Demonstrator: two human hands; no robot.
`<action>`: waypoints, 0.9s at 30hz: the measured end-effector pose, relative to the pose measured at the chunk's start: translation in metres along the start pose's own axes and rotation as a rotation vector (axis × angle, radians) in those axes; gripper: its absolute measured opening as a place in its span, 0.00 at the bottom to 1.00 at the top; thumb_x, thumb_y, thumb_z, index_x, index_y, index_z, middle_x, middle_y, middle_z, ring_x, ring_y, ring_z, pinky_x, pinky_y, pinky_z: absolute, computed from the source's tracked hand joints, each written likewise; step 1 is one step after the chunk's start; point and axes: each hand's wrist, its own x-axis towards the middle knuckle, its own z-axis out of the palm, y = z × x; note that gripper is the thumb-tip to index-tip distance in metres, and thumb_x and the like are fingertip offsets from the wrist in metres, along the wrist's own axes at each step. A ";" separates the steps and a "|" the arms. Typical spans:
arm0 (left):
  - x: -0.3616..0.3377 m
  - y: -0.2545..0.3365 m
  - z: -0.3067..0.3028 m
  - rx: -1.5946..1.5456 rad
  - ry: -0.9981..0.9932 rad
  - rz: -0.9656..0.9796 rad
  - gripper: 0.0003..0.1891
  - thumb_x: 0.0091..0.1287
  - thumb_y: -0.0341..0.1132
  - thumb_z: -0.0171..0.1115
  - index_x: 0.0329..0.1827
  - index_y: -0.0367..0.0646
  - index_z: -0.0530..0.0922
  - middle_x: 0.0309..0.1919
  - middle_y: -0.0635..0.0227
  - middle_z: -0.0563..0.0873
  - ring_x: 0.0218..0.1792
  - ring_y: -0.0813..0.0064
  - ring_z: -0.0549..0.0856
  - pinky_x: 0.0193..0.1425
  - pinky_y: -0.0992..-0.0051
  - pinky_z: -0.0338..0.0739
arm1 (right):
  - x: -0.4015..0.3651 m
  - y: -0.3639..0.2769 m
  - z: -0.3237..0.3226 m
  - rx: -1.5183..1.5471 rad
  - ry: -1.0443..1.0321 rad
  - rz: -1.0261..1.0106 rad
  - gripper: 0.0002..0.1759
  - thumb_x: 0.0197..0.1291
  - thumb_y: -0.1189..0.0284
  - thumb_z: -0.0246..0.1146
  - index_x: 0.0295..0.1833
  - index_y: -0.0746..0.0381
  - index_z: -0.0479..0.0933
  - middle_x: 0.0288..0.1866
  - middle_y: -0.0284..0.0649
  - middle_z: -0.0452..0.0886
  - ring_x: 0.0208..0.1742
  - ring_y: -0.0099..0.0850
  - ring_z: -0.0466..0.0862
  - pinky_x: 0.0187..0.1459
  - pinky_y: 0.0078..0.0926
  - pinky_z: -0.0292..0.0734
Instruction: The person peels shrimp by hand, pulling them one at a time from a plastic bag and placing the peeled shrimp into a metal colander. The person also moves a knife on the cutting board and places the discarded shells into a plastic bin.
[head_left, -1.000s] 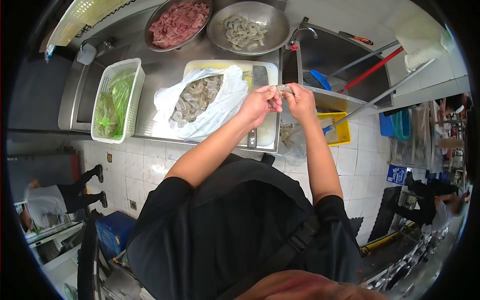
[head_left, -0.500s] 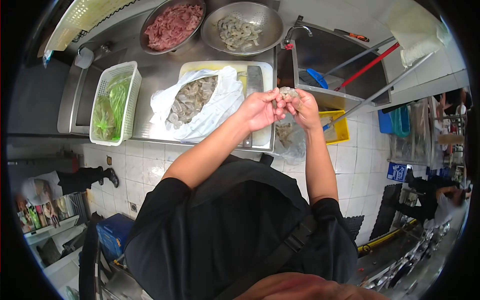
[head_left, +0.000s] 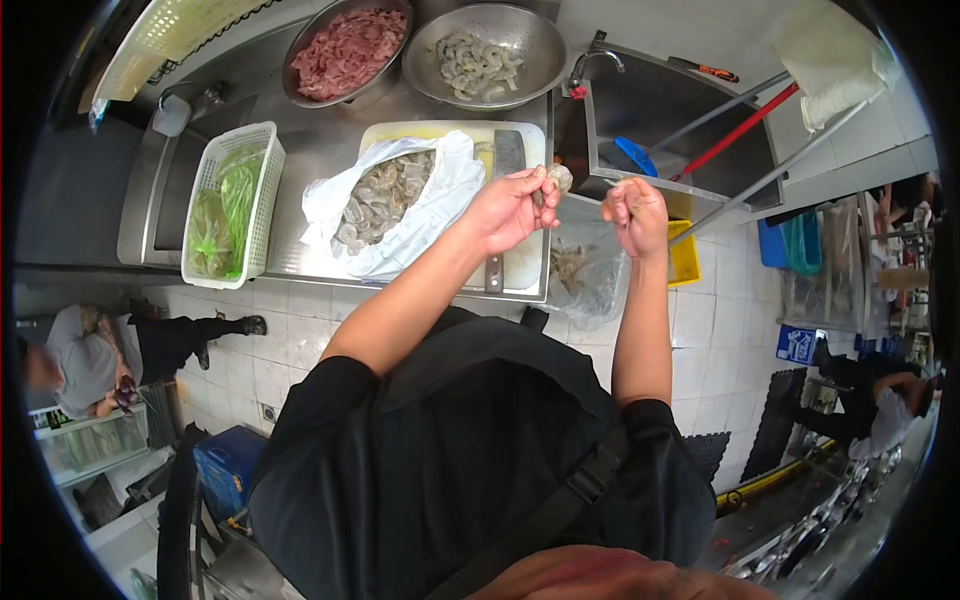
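My left hand [head_left: 512, 209] pinches a greyish raw shrimp [head_left: 559, 179] above the right end of the white cutting board [head_left: 524, 270]. To its right, apart from the shrimp, my right hand [head_left: 637, 212] is closed, its fingertips pressed together; whatever they hold is too small to name. Below and between the hands hangs a see-through plastic bag [head_left: 592, 294] with shrimp shells [head_left: 568, 268] in it. A white bag [head_left: 445, 215] full of unpeeled shrimp [head_left: 385, 200] lies on the board. Beside it rests a cleaver [head_left: 509, 155], partly covered by my left hand.
A colander [head_left: 545, 50] of peeled shrimp and a bowl [head_left: 296, 88] of sliced meat stand behind. On the left is a white basket [head_left: 266, 190] with bagged greens. The sink [head_left: 690, 100] holds long handles. A yellow bin [head_left: 684, 262] sits below. Other people are at both sides.
My hands have moved apart: the right went to the right and slightly down, while the left keeps the shrimp. The person at far left has shifted position.
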 end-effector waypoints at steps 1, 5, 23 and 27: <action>0.000 0.003 0.005 0.143 0.040 0.012 0.13 0.74 0.42 0.52 0.39 0.41 0.77 0.31 0.69 0.80 0.29 0.73 0.79 0.46 0.69 0.74 | -0.002 0.009 -0.032 -0.125 -0.022 0.064 0.14 0.67 0.65 0.61 0.43 0.68 0.78 0.34 0.37 0.80 0.29 0.22 0.75 0.38 0.27 0.77; 0.007 -0.004 0.004 0.640 0.142 0.031 0.12 0.74 0.36 0.50 0.35 0.38 0.76 0.29 0.67 0.81 0.28 0.74 0.80 0.39 0.73 0.77 | -0.025 0.040 -0.065 -1.642 0.121 0.231 0.22 0.69 0.61 0.58 0.60 0.66 0.76 0.48 0.44 0.83 0.50 0.32 0.82 0.53 0.30 0.76; 0.047 -0.080 -0.019 1.756 0.379 -0.270 0.34 0.70 0.49 0.53 0.71 0.32 0.59 0.64 0.43 0.72 0.66 0.48 0.71 0.68 0.61 0.67 | 0.105 0.007 0.047 -0.591 0.268 -0.194 0.14 0.66 0.72 0.59 0.53 0.65 0.79 0.48 0.47 0.85 0.49 0.30 0.84 0.48 0.28 0.78; 0.013 -0.056 -0.033 1.667 0.440 0.167 0.26 0.69 0.45 0.54 0.63 0.35 0.71 0.56 0.45 0.79 0.59 0.49 0.77 0.62 0.59 0.71 | 0.145 0.057 0.078 -1.305 -0.140 -0.164 0.17 0.60 0.78 0.56 0.55 0.61 0.79 0.49 0.52 0.84 0.51 0.43 0.84 0.50 0.38 0.78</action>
